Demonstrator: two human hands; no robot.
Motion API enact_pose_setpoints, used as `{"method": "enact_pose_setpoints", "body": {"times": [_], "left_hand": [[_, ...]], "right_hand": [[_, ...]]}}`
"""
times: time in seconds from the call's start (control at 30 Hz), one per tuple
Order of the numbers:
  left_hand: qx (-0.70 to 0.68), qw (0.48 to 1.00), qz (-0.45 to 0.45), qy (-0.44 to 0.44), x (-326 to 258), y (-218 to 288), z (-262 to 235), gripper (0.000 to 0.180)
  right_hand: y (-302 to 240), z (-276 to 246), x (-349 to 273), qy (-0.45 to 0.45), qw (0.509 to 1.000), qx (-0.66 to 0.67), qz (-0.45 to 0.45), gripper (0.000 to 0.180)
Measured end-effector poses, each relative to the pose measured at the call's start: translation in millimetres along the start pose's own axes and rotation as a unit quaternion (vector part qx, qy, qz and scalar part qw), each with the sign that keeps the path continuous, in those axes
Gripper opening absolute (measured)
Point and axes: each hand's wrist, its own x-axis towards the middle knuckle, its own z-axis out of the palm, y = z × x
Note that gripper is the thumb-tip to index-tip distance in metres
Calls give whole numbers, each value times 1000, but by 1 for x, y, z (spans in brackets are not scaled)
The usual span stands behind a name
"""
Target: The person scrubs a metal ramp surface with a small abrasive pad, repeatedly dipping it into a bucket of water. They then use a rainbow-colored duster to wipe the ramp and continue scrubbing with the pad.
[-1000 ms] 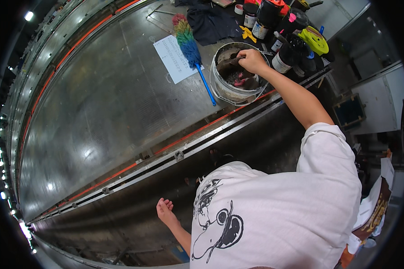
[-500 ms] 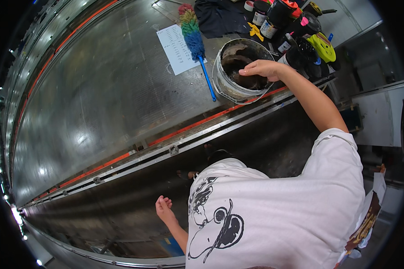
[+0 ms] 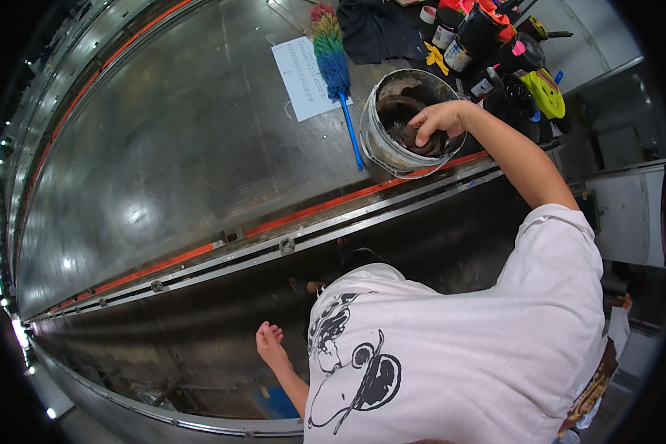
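A white, stained bucket (image 3: 381, 140) with a wire handle stands at the table's near edge, dark and dirty inside. My right hand (image 3: 445, 120) reaches over its right rim, fingers bent down into it and closed. Against the fingers is a dark brown, rough-looking mass (image 3: 425, 140); whether it is a rag or sponge I cannot tell. My left hand (image 3: 269, 337) hangs low beside my body, away from the table, its fingers loosely curled in with nothing visible in them.
A rainbow duster (image 3: 329, 59) with a blue handle lies left of the bucket, partly over a white paper sheet (image 3: 300, 81). Behind are a dark cloth (image 3: 370, 33) and several dark containers (image 3: 473, 37). An orange-edged metal rail (image 3: 303, 214) runs along the long table (image 3: 170, 148).
My right hand has dipped lower into the bucket, its fingers now bent down against the dark mass. The view has shifted slightly. My left hand stays about the same.
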Motion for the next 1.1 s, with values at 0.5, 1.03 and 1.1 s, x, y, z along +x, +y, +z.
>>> {"method": "enact_pose_setpoints", "body": {"times": [0.5, 1.03, 1.1], "left_hand": [[24, 1000, -11, -16, 1, 17, 13, 31], [29, 999, -6, -42, 4, 8, 16, 29], [27, 999, -4, -44, 2, 7, 15, 30]], "right_hand": [[6, -13, 5, 363, 879, -191, -243, 19], [22, 9, 27, 182, 609, -770, -66, 36], [22, 10, 37, 214, 611, -761, -29, 32]]}}
